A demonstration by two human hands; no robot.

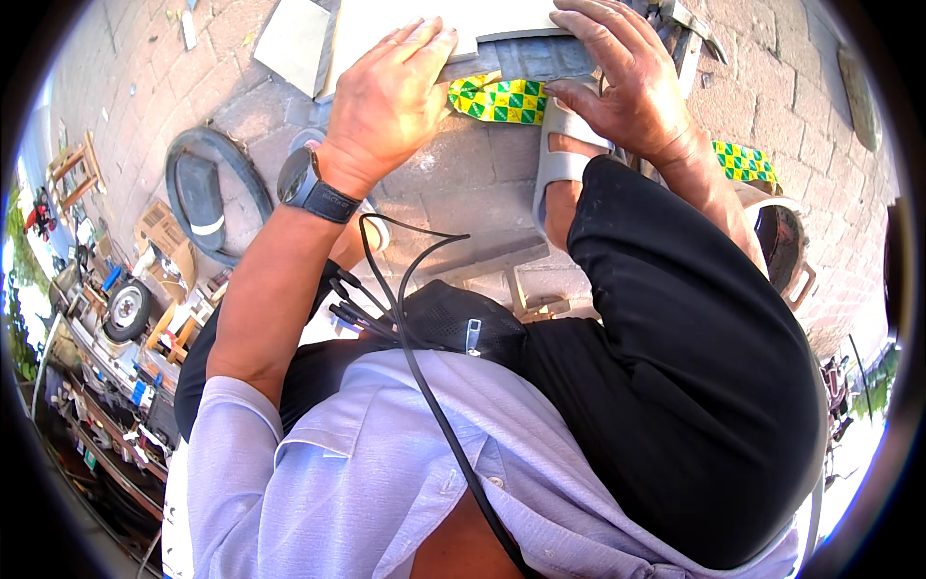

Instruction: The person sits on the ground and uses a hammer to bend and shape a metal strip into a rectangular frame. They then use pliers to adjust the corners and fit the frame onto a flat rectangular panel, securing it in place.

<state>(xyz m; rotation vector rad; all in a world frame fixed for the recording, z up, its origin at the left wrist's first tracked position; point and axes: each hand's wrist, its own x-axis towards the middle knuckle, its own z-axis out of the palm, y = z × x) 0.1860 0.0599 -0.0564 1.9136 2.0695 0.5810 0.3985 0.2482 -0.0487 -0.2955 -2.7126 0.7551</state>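
1. Clutter lined the far left edge: a small wooden stool (pixel 77 166), a loose wheel (pixel 126 310) and stacked odds and ends I could not make out.
2. A dark round rubber ring (pixel 207 193) lay flat on the brick paving (pixel 453 183), just left of my left forearm.
3. My left hand (pixel 386 101), with a dark watch (pixel 307 183) on its wrist, lay palm down, fingers spread, on the pale flat slab (pixel 405 24) at the top of the view; it pressed rather than gripped.
4. A grey metal bar (pixel 526 58) ran along the slab's near edge, between my two hands.
5. A yellow-and-green chequered cloth (pixel 497 99) showed just under that bar, on the paving.
6. My right hand (pixel 622 82) curled over the right end of the bar, fingers bent around it, thumb beneath.
7. My foot in a grey sandal (pixel 559 159) sat below the right hand, my black trouser knee (pixel 694 367) raised beside it.
8. A dark bucket-like vessel (pixel 781 246) stood further right, partly hidden by my leg.
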